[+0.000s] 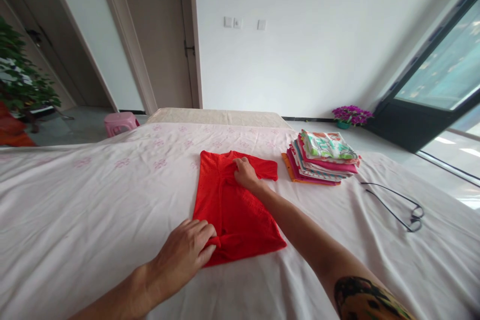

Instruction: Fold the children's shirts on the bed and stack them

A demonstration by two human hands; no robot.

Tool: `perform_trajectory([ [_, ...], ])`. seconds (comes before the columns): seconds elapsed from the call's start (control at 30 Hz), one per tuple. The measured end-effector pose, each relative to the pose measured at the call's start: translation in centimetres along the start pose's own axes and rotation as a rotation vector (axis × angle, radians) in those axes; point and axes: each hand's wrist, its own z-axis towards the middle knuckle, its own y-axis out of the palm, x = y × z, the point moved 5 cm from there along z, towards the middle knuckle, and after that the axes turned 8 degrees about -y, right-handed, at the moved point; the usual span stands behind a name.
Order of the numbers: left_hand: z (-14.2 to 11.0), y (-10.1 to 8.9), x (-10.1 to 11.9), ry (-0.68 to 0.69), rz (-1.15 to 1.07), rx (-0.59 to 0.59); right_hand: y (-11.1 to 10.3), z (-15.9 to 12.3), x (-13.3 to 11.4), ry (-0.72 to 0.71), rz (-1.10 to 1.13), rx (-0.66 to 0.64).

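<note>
A red shirt [236, 210] lies on the bed, its left side folded in over the middle. My left hand [185, 250] pinches the shirt's near hem at its lower left corner, fingers closed on the cloth. At the far end my right hand [244, 172] grips the cloth near the collar and shoulder, fingers curled. One short sleeve sticks out to the right of that hand.
The bed carries a pale pink sheet [93, 210] with faint flower prints. A stack of folded colourful clothes [322, 157] sits right of the shirt. A thin dark wire hanger [405, 210] lies further right. A pink stool [120, 122], plants and a door stand beyond the bed.
</note>
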Motion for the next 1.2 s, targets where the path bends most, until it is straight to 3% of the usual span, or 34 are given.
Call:
perform_trajectory([
  [0.17, 0.1, -1.5, 0.2, -0.029, -0.165, 0.110, -1.1, 0.5, -0.4, -0.057, 0.020, 0.066],
  [0.23, 0.4, -1.5, 0.5, -0.031, -0.217, 0.123, -1.3, 0.4, -0.3, -0.051, 0.000, 0.035],
  [0.37, 1.0, 0.0, 1.0, -0.030, -0.284, 0.007, -1.2, -0.4, 0.1, -0.003, -0.099, -0.080],
  [0.47, 1.4, 0.5, 0.7, -0.034, -0.354, -0.027, -1.9, -1.0, -0.3, -0.019, -0.203, -0.021],
  [0.73, 3.0, -0.8, -1.1, -0.004, -0.341, 0.255, -2.0, -2.9, -4.2, -0.324, -0.204, 0.073],
  [0.83, 5.1, -1.1, -2.5, 0.013, -0.261, 0.406, -0.8, -3.4, -5.0, -0.374, -0.212, 0.042],
  [0.93, 8.5, -1.5, -5.1, -0.059, -0.172, 0.492, 1.1, -3.7, -5.0, -0.390, -0.218, -0.095],
  [1.03, 12.6, -1.8, -7.5, -0.158, -0.053, 0.484, 2.4, -4.1, -4.7, -0.380, -0.209, -0.202],
  [1.2, 18.2, -1.1, -9.3, -0.163, -0.025, 0.428, 2.5, -4.9, -4.9, -0.374, -0.212, -0.201],
])
